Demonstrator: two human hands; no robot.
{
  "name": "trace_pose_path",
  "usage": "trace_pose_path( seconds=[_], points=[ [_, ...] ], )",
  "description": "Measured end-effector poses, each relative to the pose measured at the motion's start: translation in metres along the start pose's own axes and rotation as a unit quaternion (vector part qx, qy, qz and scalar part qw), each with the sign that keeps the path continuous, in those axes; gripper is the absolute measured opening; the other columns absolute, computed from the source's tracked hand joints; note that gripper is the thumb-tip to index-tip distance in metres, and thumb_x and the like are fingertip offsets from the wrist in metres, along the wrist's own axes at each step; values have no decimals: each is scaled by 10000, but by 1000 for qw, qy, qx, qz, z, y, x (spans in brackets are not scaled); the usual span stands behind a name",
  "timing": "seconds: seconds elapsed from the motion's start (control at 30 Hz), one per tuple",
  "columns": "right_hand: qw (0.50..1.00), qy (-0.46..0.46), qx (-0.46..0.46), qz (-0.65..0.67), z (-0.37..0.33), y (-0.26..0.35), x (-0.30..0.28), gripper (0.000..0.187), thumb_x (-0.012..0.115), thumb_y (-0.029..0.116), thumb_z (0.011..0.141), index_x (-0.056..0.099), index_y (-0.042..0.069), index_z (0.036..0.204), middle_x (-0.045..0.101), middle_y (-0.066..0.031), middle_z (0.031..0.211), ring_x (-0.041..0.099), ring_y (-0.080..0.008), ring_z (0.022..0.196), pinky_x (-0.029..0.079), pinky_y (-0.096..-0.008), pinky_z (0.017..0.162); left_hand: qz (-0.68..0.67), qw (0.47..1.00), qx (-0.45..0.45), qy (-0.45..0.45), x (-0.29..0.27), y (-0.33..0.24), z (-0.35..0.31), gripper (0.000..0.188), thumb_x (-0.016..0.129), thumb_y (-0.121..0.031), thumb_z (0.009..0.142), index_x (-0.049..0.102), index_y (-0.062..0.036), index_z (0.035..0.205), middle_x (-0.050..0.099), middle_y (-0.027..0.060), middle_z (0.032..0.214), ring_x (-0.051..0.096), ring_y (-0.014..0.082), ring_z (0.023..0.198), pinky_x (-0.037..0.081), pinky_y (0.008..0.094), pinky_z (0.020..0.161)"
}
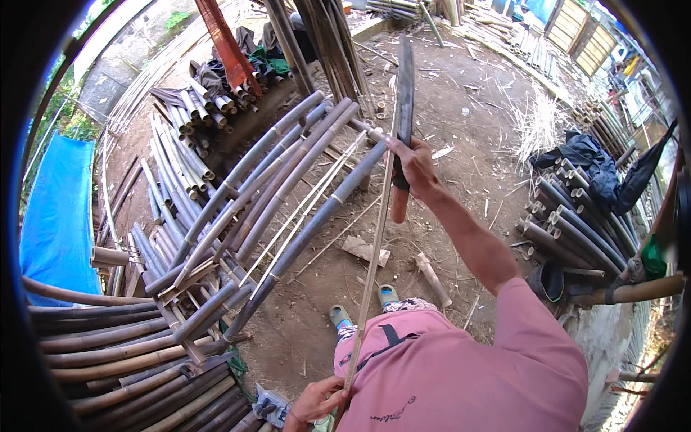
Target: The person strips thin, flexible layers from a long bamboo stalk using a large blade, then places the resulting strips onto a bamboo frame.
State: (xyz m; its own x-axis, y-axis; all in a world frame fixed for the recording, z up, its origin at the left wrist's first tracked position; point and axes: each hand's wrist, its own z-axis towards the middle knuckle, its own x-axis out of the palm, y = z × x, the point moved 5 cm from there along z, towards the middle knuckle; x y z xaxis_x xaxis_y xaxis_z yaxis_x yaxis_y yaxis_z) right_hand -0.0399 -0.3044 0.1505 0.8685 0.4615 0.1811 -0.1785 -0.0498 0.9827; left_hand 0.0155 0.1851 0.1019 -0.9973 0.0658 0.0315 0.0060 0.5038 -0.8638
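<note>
My right hand (414, 167) is wrapped round a machete (406, 90), its dark blade pointing up and away from me and its wooden handle end showing below the fist. A long, thin bamboo strip (372, 273) runs alongside the blade and back towards my body. Near its lower end my left hand (317, 400) pinches the strip, close by my left hip. Whether the right thumb also presses the strip is hard to make out. Left of the machete stands a bamboo pole frame (317, 225), and two pale split strips (302, 212) lie across it.
Stacked bamboo poles (115, 353) fill the lower left, with more bundles (183, 173) behind the frame. Cut poles (576, 216) and a dark cloth (590, 169) are on the right. A wood block (366, 249) and a short bamboo piece (432, 278) lie near my feet.
</note>
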Motion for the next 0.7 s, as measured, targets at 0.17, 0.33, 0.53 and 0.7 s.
trace_pose_path(
  seconds=[0.17, 0.33, 0.53, 0.7],
  points=[
    [994, 94, 30, -42, -49, 1, 62, 231, 578, 194, 946, 583, 46, 768, 559, -24, 603, 498, -83, 451, 391, -238, 390, -269, 954, 118, -64, -24, -75, 106, 451, 541, -254, 981, 441, -12, 1350, 617, 146, 1010, 637, 187, 803, 522, 296, 707],
    [921, 156, -140, -329, -82, -8, 59, 420, 607, 468, 907, 595, 49, 892, 584, -69, 632, 556, -178, 500, 444, -335, 445, -277, 932, 139, -188, -41, -131, 167, 395, 506, -172, 992, 483, -20, 1356, 536, 9, 693, 438, 52, 470, 361, 196, 411],
    [791, 200, -374, -440, -70, -26, 26, 445, 609, 493, 885, 573, 50, 862, 601, -111, 642, 569, -230, 510, 468, -394, 459, -205, 938, 66, -273, -18, -121, 137, 348, 503, -110, 982, 548, 17, 1303, 480, -30, 625, 387, 22, 486, 308, 194, 415],
    [829, 161, -223, -487, -49, -48, 7, 501, 474, 552, 948, 545, 69, 836, 542, -57, 540, 469, -159, 397, 389, -352, 356, -196, 935, 56, -290, 1, -95, 106, 355, 523, -83, 970, 534, 68, 1291, 481, -46, 666, 405, 16, 556, 331, 189, 476]
  ],
)
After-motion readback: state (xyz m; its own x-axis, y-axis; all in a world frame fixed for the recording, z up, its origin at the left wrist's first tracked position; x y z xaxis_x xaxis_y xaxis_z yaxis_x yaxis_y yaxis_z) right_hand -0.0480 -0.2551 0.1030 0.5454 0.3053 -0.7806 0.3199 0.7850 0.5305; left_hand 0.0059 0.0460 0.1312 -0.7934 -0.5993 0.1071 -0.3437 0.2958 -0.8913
